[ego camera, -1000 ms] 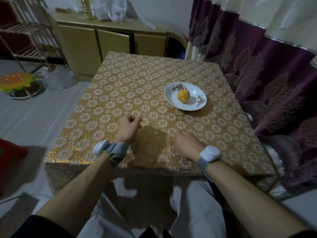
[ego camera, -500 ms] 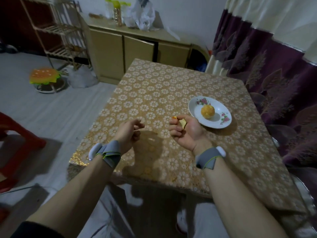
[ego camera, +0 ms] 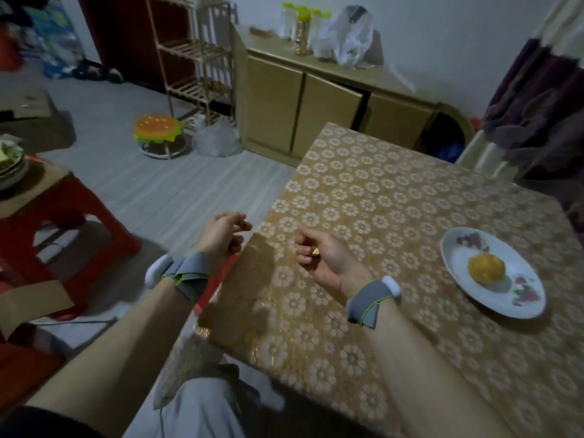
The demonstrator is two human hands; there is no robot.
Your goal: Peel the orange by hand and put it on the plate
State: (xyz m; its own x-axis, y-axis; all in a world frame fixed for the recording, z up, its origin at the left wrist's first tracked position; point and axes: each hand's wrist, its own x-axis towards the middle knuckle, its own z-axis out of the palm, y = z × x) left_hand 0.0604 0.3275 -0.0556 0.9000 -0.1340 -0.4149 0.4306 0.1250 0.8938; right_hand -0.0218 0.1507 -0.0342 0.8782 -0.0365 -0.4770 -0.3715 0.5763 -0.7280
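Peeled orange (ego camera: 486,267) sits on plate (ego camera: 505,300), 3 o'clock of the hands, on bench (ego camera: 379,197). Right hand (ego camera: 325,262) fingers clench a peel scrap (ego camera: 315,250). Left hand (ego camera: 222,235) fingers loose, empty. Likely best: discard scrap clear of plate, grip closed.

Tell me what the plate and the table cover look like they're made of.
Plate: probably glazed ceramic; white, glossy, with printed flowers near the rim. Table cover: likely vinyl or plastic; its gold, lace-like flower pattern catches the light.
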